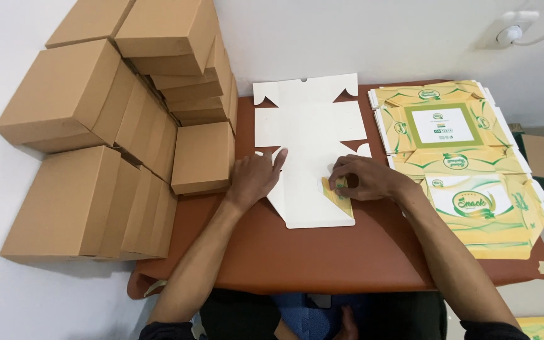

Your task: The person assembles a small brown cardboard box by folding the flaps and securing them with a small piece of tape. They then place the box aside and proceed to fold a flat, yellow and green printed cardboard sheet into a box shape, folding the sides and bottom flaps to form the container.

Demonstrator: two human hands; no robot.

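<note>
**Folding the first flap of a flat carton**

The right hand (363,179) had its fingertips pinched on a small side flap (338,194) of the flat white carton sheet (310,145), turning it up so that its yellow printed side showed. The left hand (256,176) lay flat with fingers spread and slightly curled, pressing the sheet down just across from the right. The sheet lay directly under and ahead of both hands on the brown table (322,258).

Judging by this, the work stood at an early fold: one flap raised, the remaining panels lying flat. The next move would seem to call for creasing that flap firmly along its score line while the left hand pinned the sheet against sliding.

Just beyond the right hand sat a stack of unfolded yellow-and-green printed sheets (458,164). Out past the left hand, folded brown boxes (121,126) were piled high against the white wall (360,38).
</note>
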